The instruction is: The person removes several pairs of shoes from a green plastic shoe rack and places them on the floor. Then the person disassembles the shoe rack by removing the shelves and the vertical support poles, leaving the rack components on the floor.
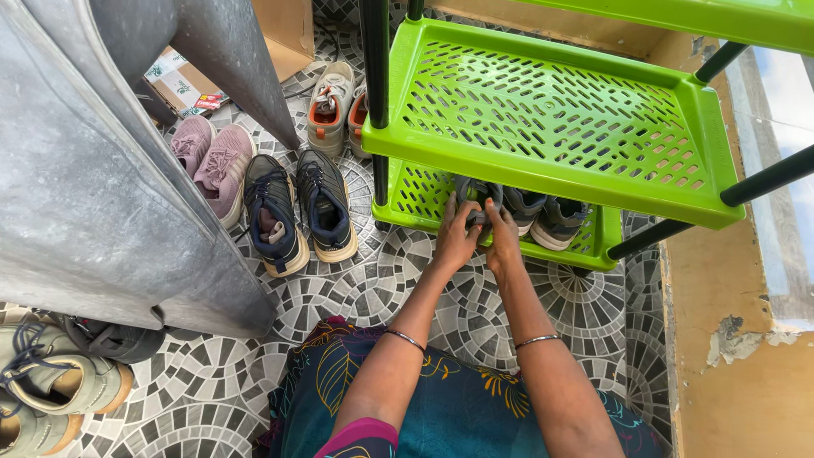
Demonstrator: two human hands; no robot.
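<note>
Two hands meet at the front edge of the lowest shelf, fingers curled around the heel of a grey sneaker [475,197]. The left hand [456,239] wraps its fingers over the shoe's back from one side and the right hand [504,240] closes on it from the other, thumbs pointing up toward the collar — both grips are snug on the soft padded rim. A thin metal bangle circles each wrist. The shoe sits partly on the bottom tier of a bright green plastic rack [543,114], its toe hidden under the tier above; two more grey sneakers [543,216] with pale soles stand just beside it on the same tier. The rack's shelves are moulded trays pierced with rows of slots, held apart by round black posts.

Below the forearms spreads teal fabric [458,407] printed with leaf outlines. The floor [356,288] is tiled in grey and white fan-shaped mosaic. To the left of the rack stand a pair of dark navy trainers [298,208] with cream soles, a dusty pink pair [212,157], and a beige shoe with an orange lining [331,103]. A dull, smooth metal sheet [93,187] leans across the left side — beneath it, olive-grey shoes [59,382] with blue laces.
</note>
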